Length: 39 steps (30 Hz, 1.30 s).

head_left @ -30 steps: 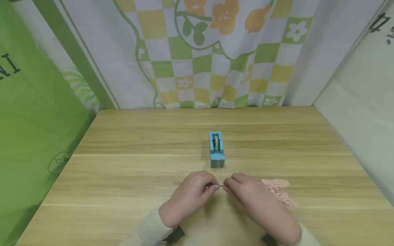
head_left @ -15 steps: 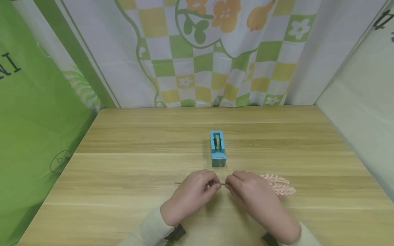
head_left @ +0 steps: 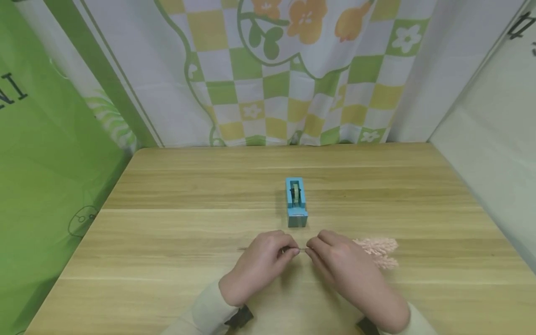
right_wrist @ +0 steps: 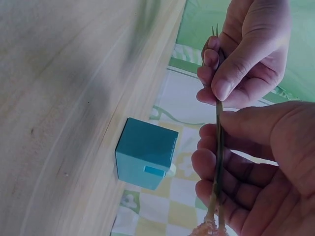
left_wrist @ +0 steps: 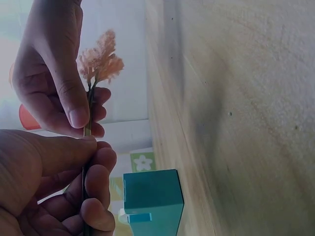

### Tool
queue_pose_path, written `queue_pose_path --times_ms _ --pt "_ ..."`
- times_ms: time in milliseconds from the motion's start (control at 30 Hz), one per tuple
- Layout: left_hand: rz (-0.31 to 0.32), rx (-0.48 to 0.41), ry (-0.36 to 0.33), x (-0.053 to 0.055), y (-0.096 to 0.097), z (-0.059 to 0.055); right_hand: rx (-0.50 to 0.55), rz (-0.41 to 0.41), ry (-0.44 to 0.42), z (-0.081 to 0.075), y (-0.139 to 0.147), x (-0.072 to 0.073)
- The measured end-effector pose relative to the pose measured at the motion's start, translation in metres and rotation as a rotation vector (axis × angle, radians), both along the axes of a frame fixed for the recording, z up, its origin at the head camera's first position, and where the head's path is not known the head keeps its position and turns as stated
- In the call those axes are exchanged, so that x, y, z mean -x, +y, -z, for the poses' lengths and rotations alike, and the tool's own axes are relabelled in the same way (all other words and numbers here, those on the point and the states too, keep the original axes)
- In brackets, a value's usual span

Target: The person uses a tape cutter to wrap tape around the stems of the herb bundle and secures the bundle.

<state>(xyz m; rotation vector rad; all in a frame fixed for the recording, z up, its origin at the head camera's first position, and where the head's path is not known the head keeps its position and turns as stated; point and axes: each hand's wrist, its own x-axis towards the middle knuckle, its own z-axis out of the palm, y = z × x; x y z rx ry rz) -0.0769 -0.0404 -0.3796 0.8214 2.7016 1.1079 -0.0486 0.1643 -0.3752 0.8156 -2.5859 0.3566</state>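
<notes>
A small bunch of peach, feathery flower sprigs is held sideways, low over the table's near part. Its thin dark stems run through both hands, and the cut ends stick out past the left hand. My left hand pinches the stems between thumb and fingers. Close beside it, my right hand pinches them nearer the fluffy heads, with its other fingers along the stems. A short piece of stem shows between the two thumbs. Just beyond the hands stands a blue tape dispenser with a tape roll in it.
The wooden table reaches back to a checked floral curtain. Green cloth hangs on the left and pale cloth on the right.
The flower heads have turned and shifted slightly upward in the head view, drawing together and then spreading a little. Both hands keep their grip in nearly the same place.
</notes>
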Motion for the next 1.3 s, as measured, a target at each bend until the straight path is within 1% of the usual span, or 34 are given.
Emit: queue_pose_path --times_ms 200,400,500,633,767,867,1000,1167,1300 --pt "-0.007 -0.012 -0.015 0.0012 -0.0002 0.0011 0.012 -0.005 -0.010 -0.0001 -0.0006 0.0008" --pt "-0.015 -0.003 -0.027 0.0021 0.0001 0.0012 0.018 -0.004 0.003 0.0010 -0.0001 0.0016" --pt "-0.014 0.006 -0.025 0.0023 -0.0001 0.0022 0.017 0.006 0.006 0.0009 -0.0002 0.0015" --pt "-0.002 0.012 -0.001 0.0022 -0.0009 0.0034 0.012 0.021 0.019 0.0004 -0.0011 0.0013" --pt "-0.006 0.017 -0.004 0.0026 -0.0010 0.0031 -0.016 0.040 -0.006 -0.0011 -0.0025 0.0011" --pt "-0.017 0.017 -0.017 0.0031 -0.0010 0.0031 -0.047 0.062 -0.053 -0.0025 -0.0041 0.0001" --pt "-0.024 0.012 -0.020 0.0036 -0.0011 0.0039 -0.082 0.081 -0.079 -0.0029 -0.0051 -0.0009" --pt "-0.029 0.007 -0.012 0.0032 -0.0008 0.0045 -0.081 0.077 -0.053 -0.0013 -0.0044 -0.0001" --pt "-0.028 0.021 -0.003 0.0025 -0.0004 0.0041 -0.068 0.075 -0.033 -0.0008 -0.0044 0.0010"
